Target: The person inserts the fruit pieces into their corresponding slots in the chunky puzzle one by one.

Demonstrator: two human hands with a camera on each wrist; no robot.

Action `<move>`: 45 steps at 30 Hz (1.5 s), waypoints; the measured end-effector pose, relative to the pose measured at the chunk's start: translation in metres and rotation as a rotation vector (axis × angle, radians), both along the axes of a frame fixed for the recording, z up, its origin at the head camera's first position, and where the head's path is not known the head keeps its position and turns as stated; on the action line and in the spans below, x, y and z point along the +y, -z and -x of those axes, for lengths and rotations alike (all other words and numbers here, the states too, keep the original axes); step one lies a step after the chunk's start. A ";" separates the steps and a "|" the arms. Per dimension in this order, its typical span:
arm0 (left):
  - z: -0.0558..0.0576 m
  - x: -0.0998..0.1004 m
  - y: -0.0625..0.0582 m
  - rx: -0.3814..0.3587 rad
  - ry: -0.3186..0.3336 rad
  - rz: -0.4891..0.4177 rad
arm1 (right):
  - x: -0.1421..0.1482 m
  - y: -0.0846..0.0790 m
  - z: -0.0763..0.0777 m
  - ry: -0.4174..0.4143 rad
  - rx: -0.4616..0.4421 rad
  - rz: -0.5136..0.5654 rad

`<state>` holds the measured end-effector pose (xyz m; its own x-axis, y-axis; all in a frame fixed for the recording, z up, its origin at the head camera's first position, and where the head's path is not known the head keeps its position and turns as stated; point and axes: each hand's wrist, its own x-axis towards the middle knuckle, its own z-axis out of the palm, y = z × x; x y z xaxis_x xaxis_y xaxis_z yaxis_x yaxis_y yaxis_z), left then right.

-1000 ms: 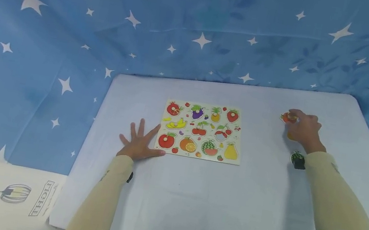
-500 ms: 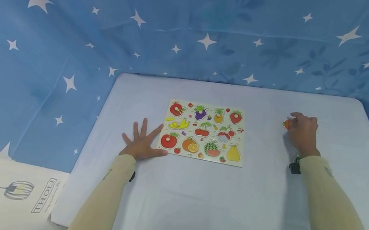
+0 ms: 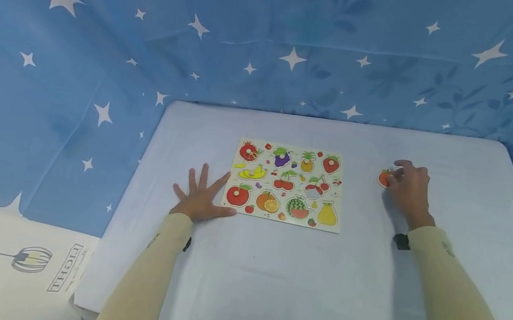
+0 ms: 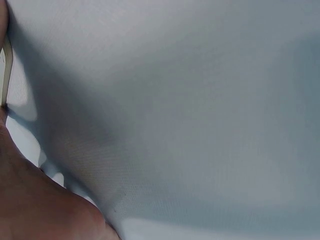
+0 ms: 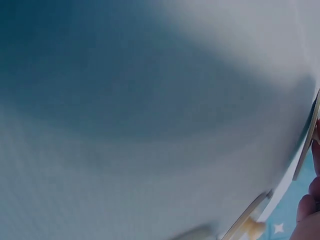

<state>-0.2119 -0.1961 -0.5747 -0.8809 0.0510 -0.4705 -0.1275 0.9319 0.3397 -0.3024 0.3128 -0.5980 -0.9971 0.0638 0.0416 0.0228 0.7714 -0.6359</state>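
Observation:
A flat white fruit puzzle board (image 3: 297,222) lies on the white table, with knobs standing on several of its fruits. My left hand (image 3: 198,201) rests with fingers spread at the board's left side, thumb over its lower left corner; the left wrist view shows the board's edge (image 4: 7,70) by that hand. Right of the board, my right hand (image 3: 410,194) pinches an orange-red fruit puzzle piece (image 3: 383,178) with a green leaf. In the right wrist view this piece (image 5: 306,142) is seen edge-on, tilted, beside the fingers (image 5: 315,192).
In the right wrist view another puzzle piece (image 5: 245,215) with a pale knob lies on the table surface; in the head view it is hidden behind the right arm. A blue starred cloth (image 3: 236,38) rises along the table's back edge (image 3: 334,120).
My right hand has moved left and slightly nearer with the fruit puzzle piece. The watermelon and yellow pieces seen earlier are now covered by the hand and arm. The left hand stays at the board.

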 end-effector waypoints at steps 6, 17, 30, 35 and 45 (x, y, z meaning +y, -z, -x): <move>0.001 -0.002 0.002 -0.025 -0.011 -0.005 | -0.017 -0.004 -0.004 0.005 0.018 0.012; 0.003 -0.004 0.006 -0.007 -0.024 -0.021 | -0.051 -0.011 -0.008 -0.015 0.027 0.056; -0.003 -0.002 0.005 0.023 -0.010 -0.014 | -0.099 -0.013 -0.018 -0.088 0.098 0.067; -0.005 0.000 -0.001 0.025 -0.011 -0.002 | -0.119 -0.017 -0.019 -0.164 0.165 0.086; -0.002 0.000 -0.003 0.020 -0.007 0.013 | -0.153 -0.023 -0.022 -0.269 0.150 0.128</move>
<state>-0.2094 -0.1958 -0.5717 -0.8904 0.0386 -0.4535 -0.1276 0.9353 0.3300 -0.2804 0.1601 -0.5746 -0.9622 -0.1866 0.1982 -0.2722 0.6510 -0.7086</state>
